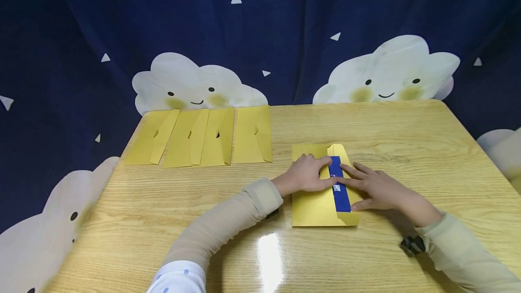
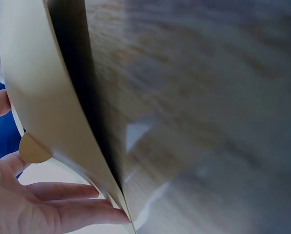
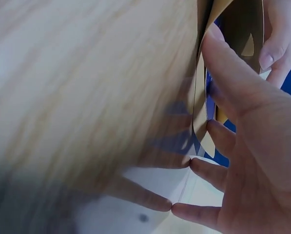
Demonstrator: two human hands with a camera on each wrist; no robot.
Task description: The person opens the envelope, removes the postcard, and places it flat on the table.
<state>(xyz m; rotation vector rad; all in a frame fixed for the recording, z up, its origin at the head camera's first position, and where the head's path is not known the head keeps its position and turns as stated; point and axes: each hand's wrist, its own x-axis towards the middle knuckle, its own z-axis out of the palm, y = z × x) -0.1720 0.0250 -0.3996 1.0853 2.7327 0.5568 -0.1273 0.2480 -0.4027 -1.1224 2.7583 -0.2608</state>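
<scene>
A yellow paper envelope (image 1: 311,209) lies on the table with its flap (image 1: 341,149) opened out to the right. Along its mouth shows a flat blue piece (image 1: 342,200) with white print and a small square code, its left part hidden in the envelope. My left hand (image 1: 308,174) rests on the envelope, thumb and forefinger reaching to the blue piece. In the left wrist view, its straight fingers (image 2: 77,212) touch the envelope. From the right, my right hand (image 1: 380,189) spreads its fingers over the blue piece and flap; its thumb (image 3: 225,58) touches the flap's edge.
Several yellow envelopes (image 1: 252,141) lie in a row at the table's back left, their flaps folded over. The wooden table (image 1: 419,144) has a far edge against a dark blue curtain (image 1: 277,26) with printed clouds and triangles.
</scene>
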